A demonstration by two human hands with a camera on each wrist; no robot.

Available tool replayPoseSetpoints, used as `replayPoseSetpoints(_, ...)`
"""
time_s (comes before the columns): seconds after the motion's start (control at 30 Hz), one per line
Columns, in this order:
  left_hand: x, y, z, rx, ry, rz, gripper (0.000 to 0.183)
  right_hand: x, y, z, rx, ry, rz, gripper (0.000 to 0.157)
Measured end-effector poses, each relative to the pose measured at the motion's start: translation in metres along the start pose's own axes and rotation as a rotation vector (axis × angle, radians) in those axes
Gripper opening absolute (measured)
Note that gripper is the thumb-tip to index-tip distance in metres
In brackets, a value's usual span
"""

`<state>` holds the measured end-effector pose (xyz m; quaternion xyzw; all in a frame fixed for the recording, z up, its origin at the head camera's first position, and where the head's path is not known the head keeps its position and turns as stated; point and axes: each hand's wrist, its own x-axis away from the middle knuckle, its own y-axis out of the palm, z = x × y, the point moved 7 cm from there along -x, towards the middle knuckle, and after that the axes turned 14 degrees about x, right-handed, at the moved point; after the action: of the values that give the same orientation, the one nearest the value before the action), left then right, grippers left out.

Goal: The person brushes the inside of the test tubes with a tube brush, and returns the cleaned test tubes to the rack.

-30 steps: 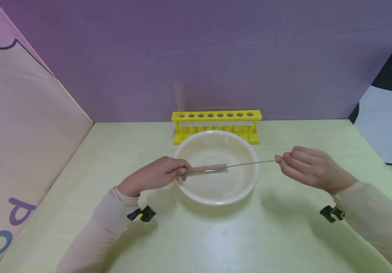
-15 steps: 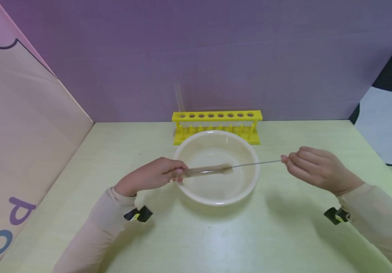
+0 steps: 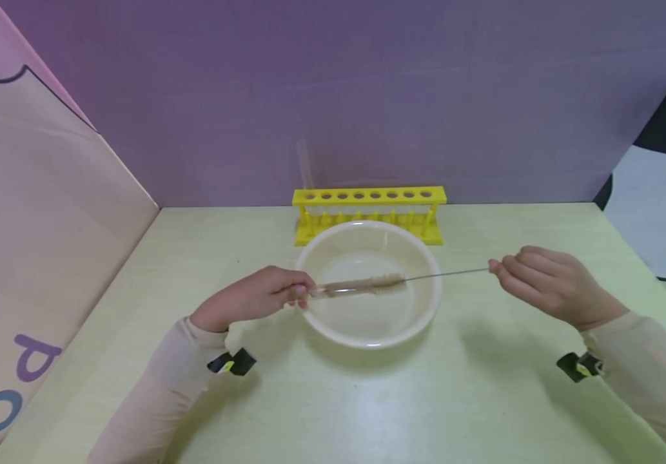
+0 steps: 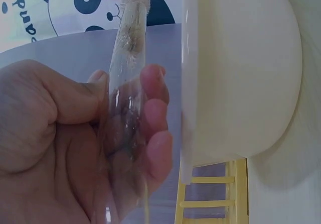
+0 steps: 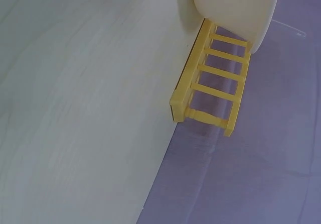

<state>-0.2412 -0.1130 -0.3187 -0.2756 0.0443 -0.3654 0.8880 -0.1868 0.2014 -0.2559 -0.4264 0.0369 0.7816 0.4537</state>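
Note:
My left hand [image 3: 260,295] grips a clear glass test tube [image 3: 338,287], held nearly level over a cream basin [image 3: 367,338]. In the left wrist view the thumb and fingers wrap the tube [image 4: 128,78], and pale bristles of a test tube brush [image 4: 136,0] stick out of its mouth. Out to the right, my right hand [image 3: 553,283] pinches the thin wire handle of that brush [image 3: 449,273]. Part of the bristle head is still inside the tube. The right wrist view does not show the right hand.
Behind the basin stands a yellow test tube rack [image 3: 369,196], with one clear tube [image 3: 304,164] upright in its leftmost hole. The light table [image 3: 356,412] meets a purple backdrop [image 3: 367,96] just past the rack. Printed panels flank both sides.
My right hand has drawn the brush rightward, so its bristles now show beyond the tube's mouth. My left hand, with the tube, has shifted slightly left.

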Motion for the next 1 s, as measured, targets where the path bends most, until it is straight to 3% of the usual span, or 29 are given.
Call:
replayPoseSetpoints(0.33, 0.003, -0.002, -0.004, -0.032, 0.02, 0.004, 0.021, 0.004, -0.004, 0.005, 0.002, 0.024, -0.006, 0.026)
replayPoseSetpoints(0.6, 0.009, -0.004, -0.01, 0.042, 0.023, 0.0, 0.023, 0.001, -0.007, 0.007, 0.003, 0.058, 0.016, 0.024)
replayPoseSetpoints(1.0, 0.016, -0.007, -0.013, 0.033, 0.033, -0.014, 0.024, 0.004, -0.011, 0.011, 0.022, 0.118, 0.068, 0.022)
